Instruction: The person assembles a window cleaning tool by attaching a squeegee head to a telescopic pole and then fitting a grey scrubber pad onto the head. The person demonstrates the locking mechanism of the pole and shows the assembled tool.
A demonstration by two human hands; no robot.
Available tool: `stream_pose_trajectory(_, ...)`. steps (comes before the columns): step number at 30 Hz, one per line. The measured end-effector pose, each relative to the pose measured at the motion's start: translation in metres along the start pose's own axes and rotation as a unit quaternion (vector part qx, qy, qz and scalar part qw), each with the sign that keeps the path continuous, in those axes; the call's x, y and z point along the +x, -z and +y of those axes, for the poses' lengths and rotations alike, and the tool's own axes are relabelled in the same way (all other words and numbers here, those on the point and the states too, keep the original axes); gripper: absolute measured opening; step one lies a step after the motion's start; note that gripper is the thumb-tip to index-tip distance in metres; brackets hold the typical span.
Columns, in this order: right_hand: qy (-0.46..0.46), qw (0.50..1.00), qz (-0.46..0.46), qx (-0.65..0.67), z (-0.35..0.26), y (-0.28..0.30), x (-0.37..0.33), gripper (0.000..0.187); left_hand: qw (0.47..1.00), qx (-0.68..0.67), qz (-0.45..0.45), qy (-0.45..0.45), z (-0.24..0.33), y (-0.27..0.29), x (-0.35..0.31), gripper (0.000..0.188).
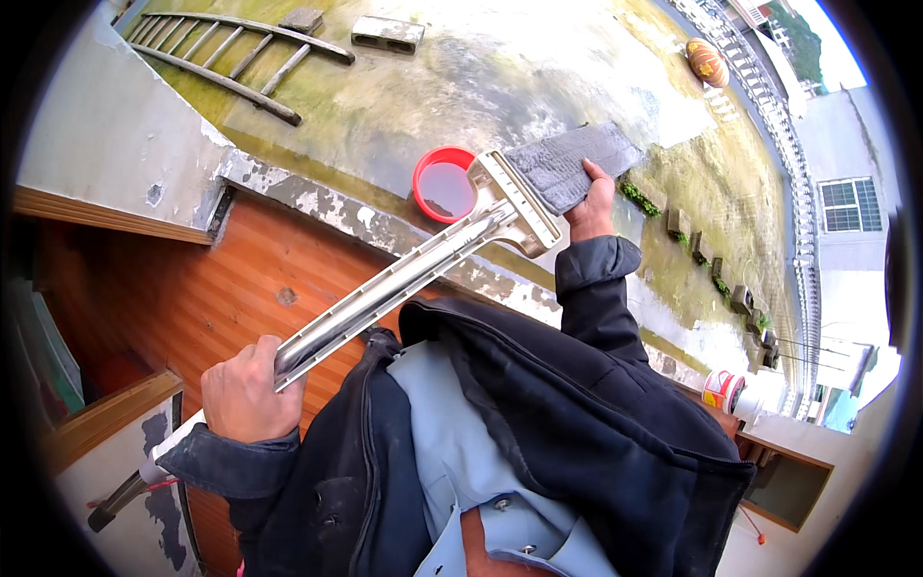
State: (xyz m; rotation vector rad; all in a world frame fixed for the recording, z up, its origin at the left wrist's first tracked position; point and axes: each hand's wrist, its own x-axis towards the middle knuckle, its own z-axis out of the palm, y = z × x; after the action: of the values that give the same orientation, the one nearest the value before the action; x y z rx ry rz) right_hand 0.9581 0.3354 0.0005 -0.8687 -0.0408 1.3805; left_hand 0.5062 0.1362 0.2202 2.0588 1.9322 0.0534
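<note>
Much yard (538, 58) across the top, mottled grey and yellow-green, with pale, shiny patches. Lower left, an orange-brown floor (260, 250), divided from the yard by a sill (370, 219) of flaking paint. Along the yard's right side, a pale railing (801, 202). Upper left, a ladder (226, 40), flat on the yard. Across the middle, between both hands, the mop (399, 288): slants from lower left to upper right in front of the floor and sill. Has a long, silvery, ridged pole (365, 313), a grey pad (567, 163) at the upper end and, next to the pad, a wide cream head (519, 204). Past the left hand, continues as a white shaft down to a dark tip (115, 505). Just beyond the head, partly hidden by it, a red basin (445, 154) on the yard, with water inside. Near the ladder's top end, a pale block (387, 35). On the pole's lower part, the left hand (252, 389), wrapped tightly around it. At the pad's near edge, the right hand (591, 204), pinching the pad with the thumb on top; cannot tell the exact placing of the fingers underneath.
</note>
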Motion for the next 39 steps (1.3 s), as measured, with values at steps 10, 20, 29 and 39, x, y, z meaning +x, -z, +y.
stream_pose_trajectory(10,0.084,0.996,-0.010,-0.016,-0.008,-0.027,-0.016,0.034,0.999,-0.049,0.011,0.011,-0.016,-0.019,-0.006,0.020)
stream_pose_trajectory(20,0.146,0.983,-0.078,0.083,-0.012,-0.073,-0.072,0.033,0.991,-0.089,0.079,0.068,-0.043,-0.056,-0.010,0.017)
stream_pose_trajectory(29,0.126,0.969,-0.188,0.097,-0.002,-0.125,-0.123,0.038,0.951,-0.277,-0.068,0.116,-0.070,-0.146,-0.007,0.022)
stream_pose_trajectory(39,0.057,0.814,-0.551,0.175,-0.001,-0.108,-0.093,0.072,0.959,-0.134,0.246,0.044,-0.059,-0.205,-0.015,0.022)
